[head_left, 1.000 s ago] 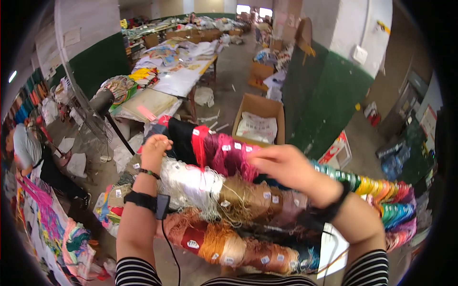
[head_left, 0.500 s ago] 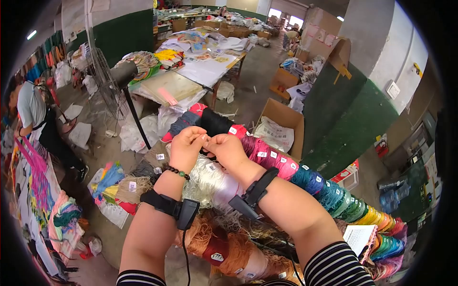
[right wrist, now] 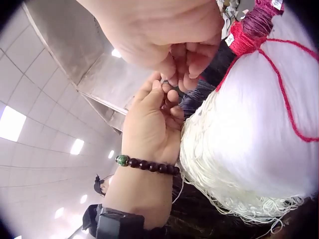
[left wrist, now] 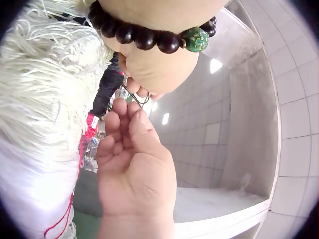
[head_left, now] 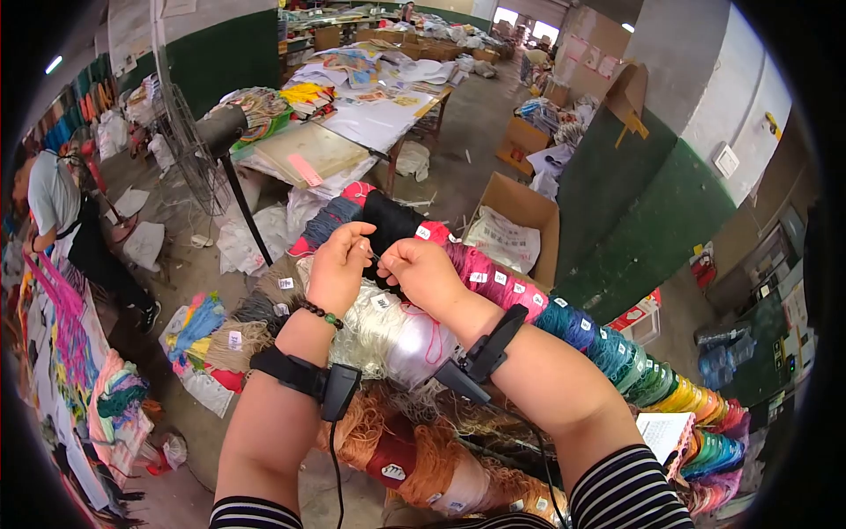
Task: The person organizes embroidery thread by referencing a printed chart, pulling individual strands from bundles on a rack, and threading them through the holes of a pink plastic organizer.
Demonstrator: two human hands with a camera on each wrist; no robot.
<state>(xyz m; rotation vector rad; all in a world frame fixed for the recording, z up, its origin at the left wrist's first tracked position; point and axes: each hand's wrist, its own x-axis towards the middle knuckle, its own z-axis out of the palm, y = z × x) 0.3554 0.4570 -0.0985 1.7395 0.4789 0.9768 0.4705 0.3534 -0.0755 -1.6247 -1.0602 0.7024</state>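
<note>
A thin dark thread [left wrist: 131, 93] runs in a small loop between the two hands in the left wrist view. My left hand [head_left: 337, 269], with a beaded bracelet [left wrist: 145, 41] at its wrist, pinches it at the fingertips. Close on the right, my right hand [head_left: 423, 273] pinches the same thread between thumb and finger. Both hands are above a row of yarn hanks, over the black hank [head_left: 388, 220] and the cream hank [head_left: 366, 324]. A white hank [head_left: 414, 339] lies beside the cream one, with a red thread [right wrist: 280, 87] trailing across it.
Labelled pink hanks [head_left: 498, 280] and teal hanks [head_left: 608, 348] continue to the right, orange ones [head_left: 357, 428] nearer me. A fan [head_left: 220, 132] stands at the left, a cardboard box [head_left: 515, 220] beyond the row. Another person [head_left: 66, 229] stands far left, near a paper-strewn table [head_left: 379, 119].
My right hand has come left from over the pink hanks to meet my left hand. Since half a second ago the fingertips have drawn slightly apart, with the thread between them.
</note>
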